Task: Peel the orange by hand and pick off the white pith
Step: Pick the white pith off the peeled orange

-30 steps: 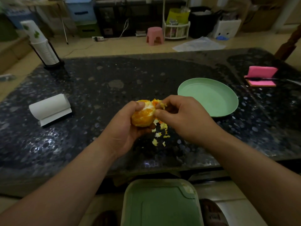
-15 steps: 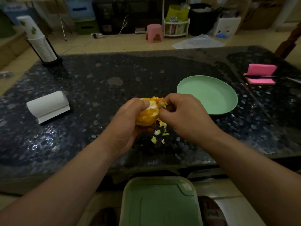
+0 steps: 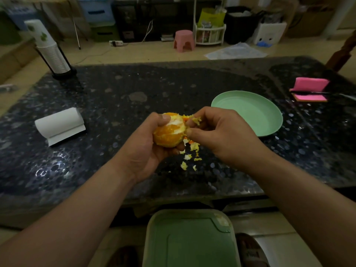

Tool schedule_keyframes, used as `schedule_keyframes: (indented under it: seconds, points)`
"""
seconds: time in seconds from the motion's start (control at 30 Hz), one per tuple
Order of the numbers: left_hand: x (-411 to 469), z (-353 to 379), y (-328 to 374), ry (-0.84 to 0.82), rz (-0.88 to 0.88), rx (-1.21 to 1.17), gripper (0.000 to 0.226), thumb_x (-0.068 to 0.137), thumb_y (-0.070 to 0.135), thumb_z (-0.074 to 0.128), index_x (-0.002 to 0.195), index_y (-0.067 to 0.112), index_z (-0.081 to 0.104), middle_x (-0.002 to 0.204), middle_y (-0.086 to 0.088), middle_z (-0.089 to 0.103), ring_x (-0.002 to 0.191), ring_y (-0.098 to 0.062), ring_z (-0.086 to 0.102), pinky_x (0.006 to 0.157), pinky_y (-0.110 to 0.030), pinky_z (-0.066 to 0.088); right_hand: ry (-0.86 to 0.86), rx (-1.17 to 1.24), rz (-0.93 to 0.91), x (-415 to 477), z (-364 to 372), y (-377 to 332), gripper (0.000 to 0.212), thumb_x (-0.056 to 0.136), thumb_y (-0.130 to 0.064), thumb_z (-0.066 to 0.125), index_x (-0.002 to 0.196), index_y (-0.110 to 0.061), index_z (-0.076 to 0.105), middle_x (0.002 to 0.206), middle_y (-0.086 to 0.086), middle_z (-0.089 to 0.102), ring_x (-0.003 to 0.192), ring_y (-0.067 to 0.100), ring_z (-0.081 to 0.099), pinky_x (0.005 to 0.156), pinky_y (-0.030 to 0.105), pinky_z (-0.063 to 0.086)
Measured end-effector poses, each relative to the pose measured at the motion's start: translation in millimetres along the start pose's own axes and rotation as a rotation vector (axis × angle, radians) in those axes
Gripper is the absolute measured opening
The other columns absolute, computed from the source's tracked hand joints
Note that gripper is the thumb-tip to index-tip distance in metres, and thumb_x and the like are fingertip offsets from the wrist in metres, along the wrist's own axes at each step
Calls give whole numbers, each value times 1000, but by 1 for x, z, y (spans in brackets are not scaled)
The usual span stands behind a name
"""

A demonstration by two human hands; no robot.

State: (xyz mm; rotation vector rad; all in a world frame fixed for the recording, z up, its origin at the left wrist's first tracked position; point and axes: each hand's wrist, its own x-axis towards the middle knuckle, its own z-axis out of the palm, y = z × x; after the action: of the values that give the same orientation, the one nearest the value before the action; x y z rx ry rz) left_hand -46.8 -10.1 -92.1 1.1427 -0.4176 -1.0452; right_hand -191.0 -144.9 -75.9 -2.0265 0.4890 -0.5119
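Right now I see the left hand (image 3: pixel 142 149) curled round the orange (image 3: pixel 169 134), thumb on top, holding it up just above the dark speckled table (image 3: pixel 115 93). The right hand (image 3: pixel 221 135) meets it from the other side, thumb and forefinger pinching a scrap of peel (image 3: pixel 196 120) at the fruit's upper edge. The side facing me is mostly bare flesh with white pith; the far side is hidden behind fingers, so I cannot tell how much rind is there. Small peel scraps (image 3: pixel 189 157) lie under and between the hands, some covered by the right one. Just beyond the right hand sits a green plate (image 3: pixel 248 112). Further out that way is a pink sponge (image 3: pixel 310 89), with a thin dark thing across it that I cannot make out. Well out from the left hand lies a paper towel roll (image 3: pixel 59 124), and beyond it a stack of cups (image 3: pixel 50 49). Nearer me than the hands, below the table edge, a green tray (image 3: pixel 190 239) is cut off by the frame.
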Motion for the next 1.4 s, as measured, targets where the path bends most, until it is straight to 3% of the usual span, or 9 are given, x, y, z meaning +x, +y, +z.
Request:
schedule_keyframes:
  seconds: [0.2, 0.3, 0.5, 0.77, 0.97, 1.13, 1.27, 1.4]
  points:
    - [1, 0, -2, 9, -4, 8, 54, 85, 33, 60, 128, 2, 60, 100, -16, 72, 74, -26, 65, 66, -35, 52, -12, 95, 66, 0, 1, -1, 12, 90, -20, 84, 100, -19, 78, 91, 8, 78, 85, 32, 74, 82, 52, 62]
    - [2, 1, -4, 18, -12, -7, 50, 87, 33, 60, 126, 2, 62, 101, -15, 72, 76, -25, 66, 65, -33, 54, -23, 104, 89, 1, 2, -1, 12, 90, -18, 84, 99, -16, 76, 91, 15, 76, 73, 22, 67, 79, 51, 59]
    - [3, 1, -3, 13, -11, -8, 58, 82, 35, 60, 130, 1, 62, 107, -17, 72, 77, -26, 66, 65, -33, 55, -32, 125, 108, 2, 3, 0, 11, 92, -18, 82, 98, -13, 76, 94, 18, 76, 77, 21, 66, 82, 56, 58]
    - [2, -2, -2, -29, -11, 31, 58, 85, 35, 58, 132, 1, 58, 108, -17, 72, 77, -27, 64, 62, -33, 53, -88, 176, 122, 2, 2, 1, 12, 94, -19, 80, 96, -9, 74, 82, 7, 72, 73, 15, 65, 73, 36, 58]
    - [3, -1, -2, 14, -6, 21, 56, 83, 35, 58, 127, 1, 61, 102, -16, 72, 75, -26, 65, 61, -32, 54, -106, 140, 113, 1, 5, 2, 14, 99, -20, 73, 88, -13, 71, 73, 2, 65, 67, 15, 57, 66, 38, 49]
    - [5, -6, 2, 43, -7, -49, 76, 81, 36, 60, 144, -6, 50, 111, -23, 65, 77, -28, 63, 62, -32, 54, -97, 160, 144, 1, 2, 3, 16, 100, -19, 72, 85, -15, 70, 70, -1, 66, 62, 9, 60, 64, 34, 52]
    - [6, -8, 1, 45, -18, -83, 79, 80, 36, 63, 147, -5, 49, 112, -24, 65, 76, -29, 65, 59, -31, 55, -58, 74, 166, 4, 3, 11, 7, 100, -20, 73, 96, -16, 75, 82, 4, 77, 67, 13, 69, 75, 49, 65]
    - [7, -9, -1, 35, -31, -62, 68, 81, 36, 62, 138, -1, 57, 107, -22, 68, 76, -28, 65, 62, -31, 55, -20, 111, 123, 4, 5, 8, 13, 97, -16, 77, 110, -16, 74, 86, 7, 77, 70, 19, 72, 64, 36, 64]
